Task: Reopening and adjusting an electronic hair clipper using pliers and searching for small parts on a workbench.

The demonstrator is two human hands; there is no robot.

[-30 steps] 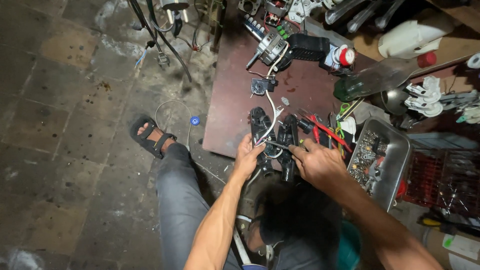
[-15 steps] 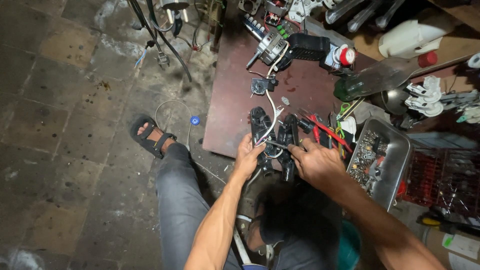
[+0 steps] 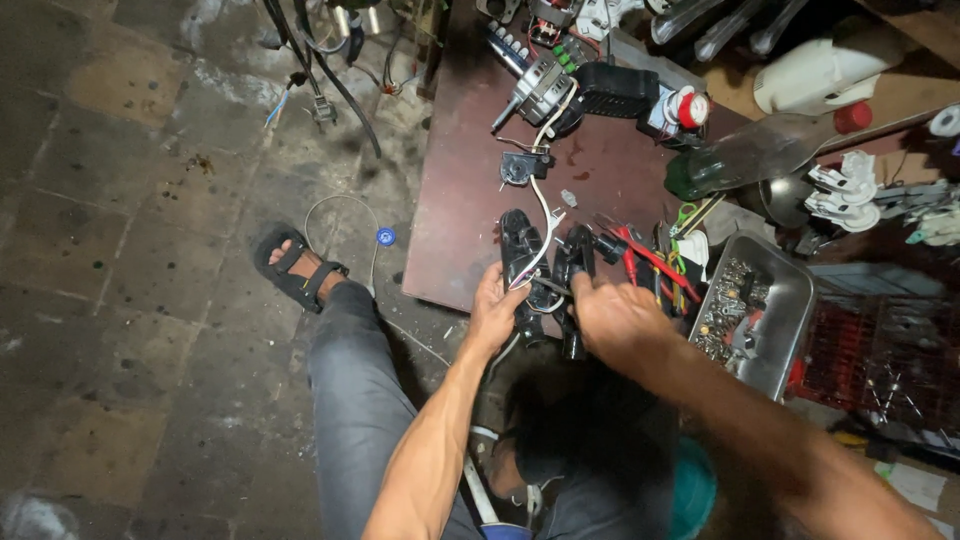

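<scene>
My left hand [image 3: 497, 310] grips a black plastic housing part [image 3: 519, 247] with a white wire running over it, at the near edge of a dark red board [image 3: 460, 190]. My right hand [image 3: 612, 318] is closed on a second black part [image 3: 576, 262] right beside the first, the two pieces nearly touching. What my right fingers hold underneath is hidden by the hand. Both hands hover just above my lap, over dark trousers.
A metal tray [image 3: 790, 300] of screws and small parts sits to the right, red-handled pliers [image 3: 650, 260] beside it. A motor [image 3: 540, 85], black casings and a green bottle [image 3: 750, 155] lie farther on the board. My sandalled foot [image 3: 298, 268] rests on the tiled floor.
My hands and the black parts have stayed in nearly the same place; my right hand has shifted slightly over the second part.
</scene>
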